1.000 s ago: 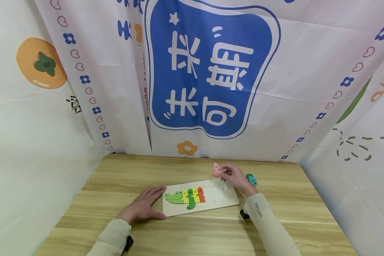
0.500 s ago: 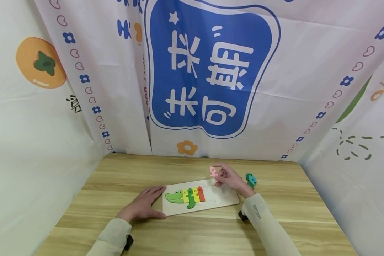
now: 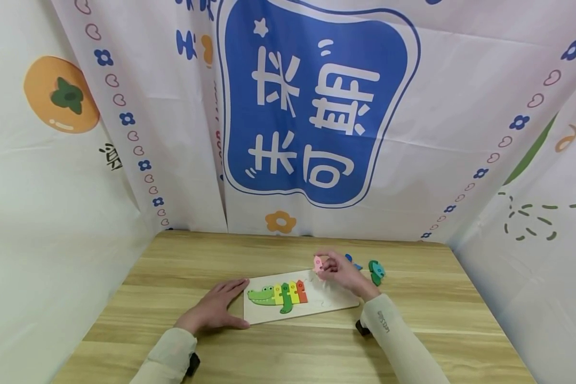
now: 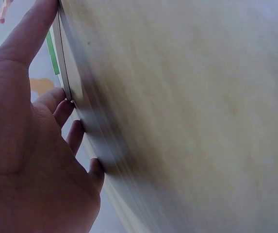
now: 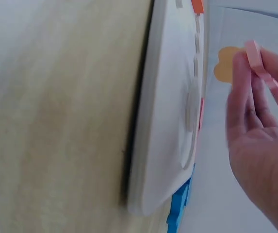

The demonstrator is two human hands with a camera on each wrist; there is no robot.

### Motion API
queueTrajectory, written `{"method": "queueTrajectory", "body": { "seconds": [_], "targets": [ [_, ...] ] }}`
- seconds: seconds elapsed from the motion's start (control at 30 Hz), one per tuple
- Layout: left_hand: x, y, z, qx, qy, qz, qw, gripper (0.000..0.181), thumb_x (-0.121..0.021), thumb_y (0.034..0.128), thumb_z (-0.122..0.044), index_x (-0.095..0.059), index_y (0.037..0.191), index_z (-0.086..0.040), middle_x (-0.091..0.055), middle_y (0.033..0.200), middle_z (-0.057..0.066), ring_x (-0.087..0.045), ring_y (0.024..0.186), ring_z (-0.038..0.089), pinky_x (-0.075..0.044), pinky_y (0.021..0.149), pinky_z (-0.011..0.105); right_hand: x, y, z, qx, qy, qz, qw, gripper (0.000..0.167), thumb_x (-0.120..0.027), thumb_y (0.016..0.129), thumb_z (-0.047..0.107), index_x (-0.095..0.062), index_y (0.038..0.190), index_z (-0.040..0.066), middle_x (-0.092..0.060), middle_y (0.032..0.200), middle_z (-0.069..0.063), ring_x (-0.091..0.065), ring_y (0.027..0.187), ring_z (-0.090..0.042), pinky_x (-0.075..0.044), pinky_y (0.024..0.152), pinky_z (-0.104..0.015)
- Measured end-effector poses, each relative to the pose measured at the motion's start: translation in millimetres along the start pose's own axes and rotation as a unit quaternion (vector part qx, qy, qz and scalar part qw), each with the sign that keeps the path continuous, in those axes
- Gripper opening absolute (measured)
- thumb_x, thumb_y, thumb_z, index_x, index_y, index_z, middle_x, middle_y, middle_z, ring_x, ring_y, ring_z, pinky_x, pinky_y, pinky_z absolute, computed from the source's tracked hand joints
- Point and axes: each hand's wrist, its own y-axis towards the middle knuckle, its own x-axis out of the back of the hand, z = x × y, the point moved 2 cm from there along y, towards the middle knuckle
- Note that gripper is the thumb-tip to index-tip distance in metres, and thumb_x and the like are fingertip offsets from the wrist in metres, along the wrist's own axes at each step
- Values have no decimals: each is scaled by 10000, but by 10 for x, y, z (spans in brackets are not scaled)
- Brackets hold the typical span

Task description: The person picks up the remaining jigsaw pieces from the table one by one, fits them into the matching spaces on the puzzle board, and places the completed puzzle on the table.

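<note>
Pinching a pink puzzle piece (image 3: 318, 263) in the fingers of my right hand (image 3: 342, 269). Piece is raised clear of the pale puzzle board (image 3: 335, 301); from the head view it shows against the board's far edge, right of the seated pieces.

Left hand (image 3: 216, 306) grasps nothing: fingers straight and spread, thumb touching the board's near left corner, forefinger at the far left one.

Seated on the board, left to right: green crocodile head (image 3: 261, 296), a yellow piece, a green leg piece (image 3: 286, 304), a second yellow piece, a red-orange piece (image 3: 302, 292). Right part of the board shows bare, with faint outlines.

Blue pieces (image 3: 358, 266) lie on the wood-grain bench (image 3: 288, 354) past the board, partly hidden by my right hand; the right wrist view puts blue just beside the board's corner. Farther right, a teal piece (image 3: 378, 268) and dark green (image 3: 375, 279) lie together.

Pale sleeves (image 3: 167, 354) on both arms. Behind the bench, white printed cloth (image 3: 441, 96) with a blue panel (image 3: 242, 69) of white characters, orange flower (image 3: 280, 222) below.
</note>
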Motion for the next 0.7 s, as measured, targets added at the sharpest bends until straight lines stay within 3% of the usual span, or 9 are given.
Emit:
{"method": "queueTrajectory", "body": {
  "seconds": [0.1,0.27,0.5,0.7],
  "targets": [
    [-1,2,7,-15,3,5,10000,1133,-846,735,-657,-336,1639,-202,-311,1698,45,-237,1548,424,-278,1192,681,-44,-16,-2,14,-307,237,9992,593,-752,932,38,-536,1482,84,-673,1062,-83,-647,943,-184,-564,799,-293],
    [3,3,8,-40,15,3,10000,1130,-842,741,-655,-335,1639,-192,-310,1698,51,-235,1548,427,-276,1195,678,-141,-37,15,87,-286,638,9975,549,-821,877,59,-612,1384,53,-645,1138,-109,-661,960,-190,-596,795,-317],
    [-2,-3,6,-32,30,-20,10000,1135,-842,734,-664,-333,1640,-207,-309,1698,34,-242,1547,408,-282,1197,669,-242,-19,2,-174,-342,605,9974,462,-844,861,83,-673,1290,86,-672,1007,-114,-688,822,-177,-595,752,-298],
    [-13,-2,16,-19,7,-3,10000,1136,-840,733,-668,-330,1641,-214,-310,1697,34,-241,1547,409,-276,1197,675,-287,-4,-28,-224,-459,577,9970,419,-833,868,69,-687,1260,97,-687,987,-70,-649,877,-164,-581,752,-279]
  ]
}}
